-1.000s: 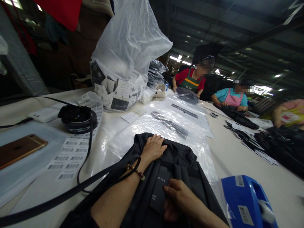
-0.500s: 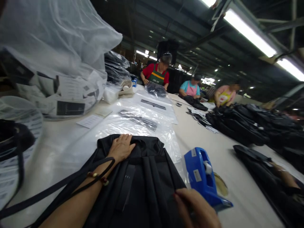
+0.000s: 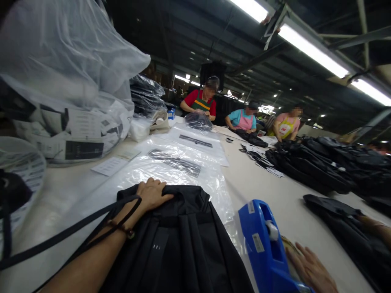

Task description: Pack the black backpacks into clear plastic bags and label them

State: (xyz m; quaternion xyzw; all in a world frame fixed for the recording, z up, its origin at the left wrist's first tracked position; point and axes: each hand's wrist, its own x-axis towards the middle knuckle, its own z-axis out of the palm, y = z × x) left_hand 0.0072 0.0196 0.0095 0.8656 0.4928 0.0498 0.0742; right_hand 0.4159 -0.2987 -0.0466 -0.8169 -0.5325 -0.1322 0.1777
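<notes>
A black backpack (image 3: pixel 183 240) lies in front of me, its top edge away from me and a dark tag (image 3: pixel 159 246) on its face. My left hand (image 3: pixel 152 194) grips that top edge, fingers curled over it and thumb on the near side. A black cord (image 3: pixel 82 221) loops around the left wrist. To the right stands a blue tape dispenser (image 3: pixel 259 240) with a white roll core. Just beyond its right side, my right hand (image 3: pixel 314 266) reaches with outstretched fingers beside a round yellowish roll (image 3: pixel 290 252), partly hidden by the dispenser. Whether they touch I cannot tell.
Clear plastic bags (image 3: pixel 183 162) lie flat beyond the backpack. A large translucent sack of labels (image 3: pixel 85 134) stands left. Black bags (image 3: pixel 317 162) pile up on the right, where another person's arm (image 3: pixel 377 228) rests on one. Three people work across the table.
My right hand has left the backpack's right side and moved right, past the tape dispenser. My left hand stays on the top edge. The view has shifted slightly.
</notes>
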